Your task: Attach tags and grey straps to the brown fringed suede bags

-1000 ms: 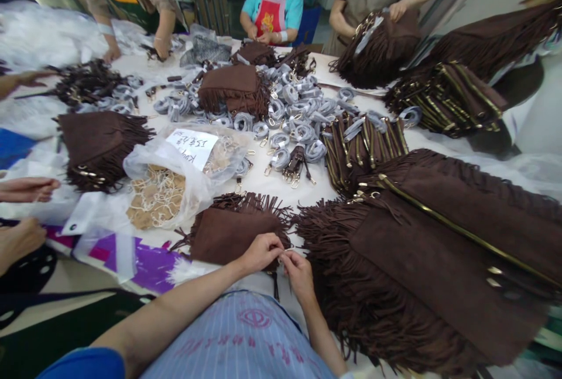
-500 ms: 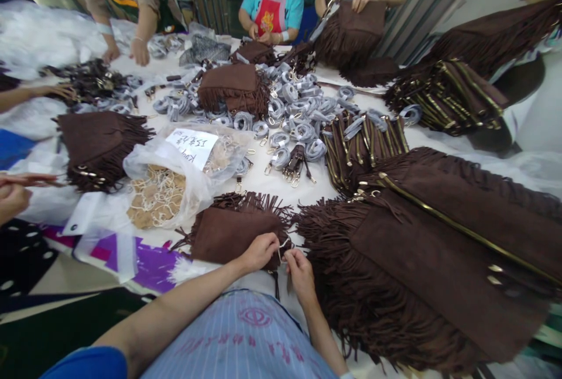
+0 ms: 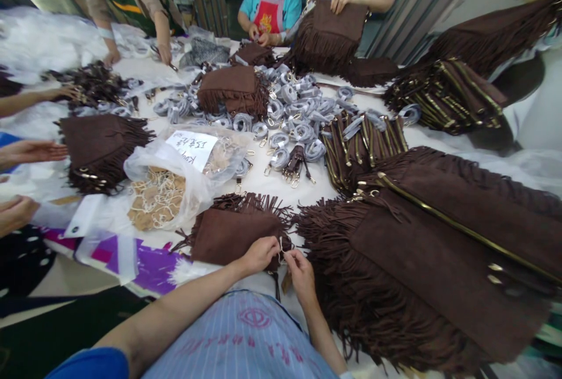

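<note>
A: What are your two hands doing?

B: From my far seat, I see the left hand (image 3: pixel 262 254) and the right hand (image 3: pixel 302 270) close together. The fingertips of both pinch a thin white string (image 3: pixel 281 245).

A: Where is that string?

B: At the right end of a small brown fringed bag (image 3: pixel 237 232). That bag lies flat on the white table (image 3: pixel 307 191), and I can't see inside it.

A: Is anything in the clear plastic bag (image 3: pixel 199 183)?

B: Yes! Its mouth is open, and it is full of tan tags (image 3: pixel 156 200) with white strings. A white paper (image 3: pixel 192 149) with writing is there too, but I can't tell if it's in or on top.

A: And on the right?

B: A big dark fringed bag (image 3: pixel 404 262) with a gold zip (image 3: pixel 465 227). Its inside is hidden too.
</note>
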A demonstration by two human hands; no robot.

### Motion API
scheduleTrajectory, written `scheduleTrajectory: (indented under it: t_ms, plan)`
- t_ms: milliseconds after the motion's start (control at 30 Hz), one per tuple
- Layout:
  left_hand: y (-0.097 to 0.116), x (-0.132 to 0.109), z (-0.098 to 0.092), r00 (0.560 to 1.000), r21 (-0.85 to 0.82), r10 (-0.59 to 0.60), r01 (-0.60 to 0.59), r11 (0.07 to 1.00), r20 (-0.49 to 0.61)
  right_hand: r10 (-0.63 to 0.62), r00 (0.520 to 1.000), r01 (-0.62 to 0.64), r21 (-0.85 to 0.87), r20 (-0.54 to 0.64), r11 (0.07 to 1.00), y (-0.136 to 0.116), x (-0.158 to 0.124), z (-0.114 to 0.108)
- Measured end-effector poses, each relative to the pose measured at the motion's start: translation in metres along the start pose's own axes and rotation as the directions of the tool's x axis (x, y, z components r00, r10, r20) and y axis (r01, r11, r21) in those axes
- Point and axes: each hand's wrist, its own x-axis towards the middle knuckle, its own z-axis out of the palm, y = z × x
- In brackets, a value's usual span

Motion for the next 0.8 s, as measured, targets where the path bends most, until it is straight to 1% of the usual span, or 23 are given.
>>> scheduleTrajectory:
  t_ms: [133, 200, 267, 367, 467, 567, 633, 700, 733, 800]
  plan:
    - [-0.002, -0.001, 0.000, 0.998, -0.170, -0.064, 0.068, 0.983, 0.026, 0.101, 0.995, -0.099, 0.118, -0.006, 0.988, 0.007, 0.002, 0.002]
    - [-0.003, 0.000, 0.003, 0.993, -0.282, -0.103, 0.117, 0.952, 0.062, 0.161, 0.987, -0.163, 0.197, 0.025, 0.967, 0.008, 0.001, 0.001]
    - [-0.005, 0.001, 0.006, 0.986, -0.392, -0.140, 0.163, 0.906, 0.086, 0.210, 0.973, -0.229, 0.264, 0.099, 0.937, 0.005, -0.002, -0.004]
    - [-0.009, 0.004, 0.007, 0.979, -0.522, -0.191, 0.203, 0.828, 0.076, 0.242, 0.935, -0.318, 0.309, 0.260, 0.896, -0.006, -0.012, -0.018]
    - [-0.015, 0.007, 0.006, 0.972, -0.602, -0.228, 0.210, 0.770, 0.047, 0.222, 0.887, -0.376, 0.353, 0.406, 0.857, -0.016, -0.022, -0.031]
    - [-0.018, 0.007, 0.005, 0.967, -0.642, -0.253, 0.209, 0.738, 0.024, 0.180, 0.863, -0.399, 0.419, 0.472, 0.816, -0.018, -0.028, -0.037]
    - [-0.016, 0.006, 0.005, 0.966, -0.661, -0.260, 0.204, 0.722, 0.015, 0.217, 0.872, -0.404, 0.394, 0.438, 0.826, -0.014, -0.028, -0.037]
    - [-0.013, 0.004, 0.005, 0.967, -0.690, -0.254, 0.199, 0.696, 0.022, 0.264, 0.900, -0.376, 0.311, 0.347, 0.873, -0.009, -0.026, -0.035]
    - [-0.010, 0.003, 0.004, 0.968, -0.710, -0.249, 0.198, 0.676, 0.032, 0.256, 0.924, -0.329, 0.249, 0.286, 0.911, -0.006, -0.024, -0.034]
    - [-0.005, 0.002, 0.001, 0.970, -0.746, -0.238, 0.199, 0.636, 0.055, 0.164, 0.973, -0.182, 0.102, 0.164, 0.978, -0.004, -0.022, -0.033]
